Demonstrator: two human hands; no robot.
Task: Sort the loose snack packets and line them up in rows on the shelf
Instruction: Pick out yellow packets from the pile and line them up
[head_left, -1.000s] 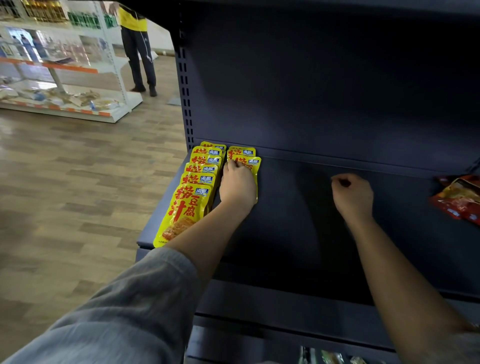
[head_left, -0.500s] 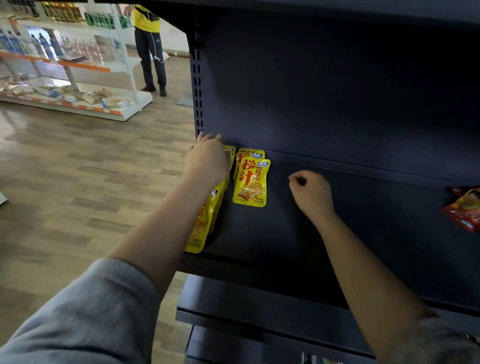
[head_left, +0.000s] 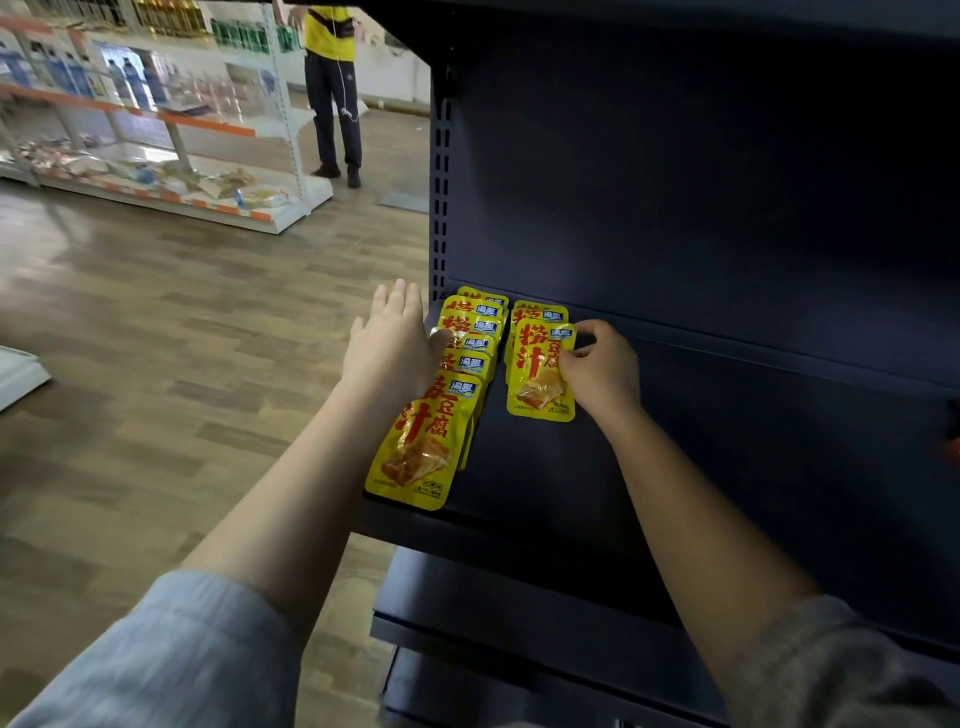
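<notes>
Yellow snack packets with red lettering lie overlapped in a row (head_left: 426, 426) at the left end of the dark shelf (head_left: 701, 467). Beside it a second, shorter row starts with a front packet (head_left: 537, 364) over another behind it. My left hand (head_left: 389, 343) is flat with straight fingers against the left side of the long row, thumb on the packets. My right hand (head_left: 597, 369) has curled fingers pinching the right edge of the short row's front packet.
A red packet (head_left: 955, 441) shows at the far right edge of the shelf. A lower dark shelf (head_left: 519, 623) juts out below. Left lies wooden floor, a white store rack (head_left: 171, 156) with goods, and a person (head_left: 332, 88) standing at the back.
My right hand moved left from the bare shelf onto the short row's front packet. My left hand slid off the long row's top to its left side, fingers straightened.
</notes>
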